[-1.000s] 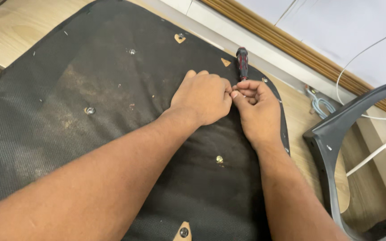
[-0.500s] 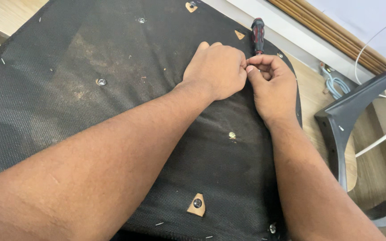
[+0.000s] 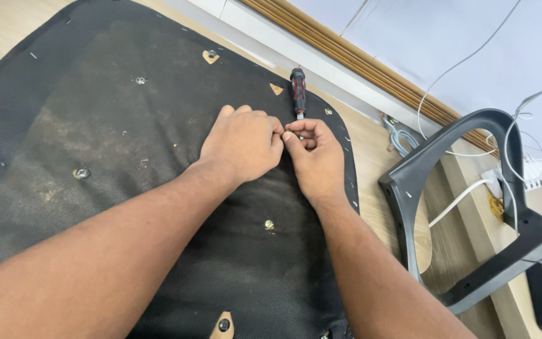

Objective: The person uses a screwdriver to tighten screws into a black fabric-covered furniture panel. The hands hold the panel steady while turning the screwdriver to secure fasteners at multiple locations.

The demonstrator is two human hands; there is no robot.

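A black fabric-covered chair seat (image 3: 127, 144) lies upside down, with small bolts and staples showing. A screwdriver (image 3: 297, 88) with a red and black handle rests on its far edge, handle pointing away from me. My right hand (image 3: 312, 157) pinches thumb and forefinger around the near end of the screwdriver's shaft; the tip is hidden under the fingers. Pressed against it from the left, my left hand (image 3: 243, 147) is curled into a loose fist on the fabric. Whatever lies under its fingers is hidden.
A grey plastic chair frame (image 3: 472, 207) lies on the wooden floor to the right. White cables (image 3: 459, 63) run along the wall and skirting board (image 3: 346, 56) at the back. A bolt (image 3: 269, 224) sits in the seat just below my hands.
Both hands stay together at the same spot on the seat by the screwdriver. Only my view has shifted, ending a little to the right and further back.
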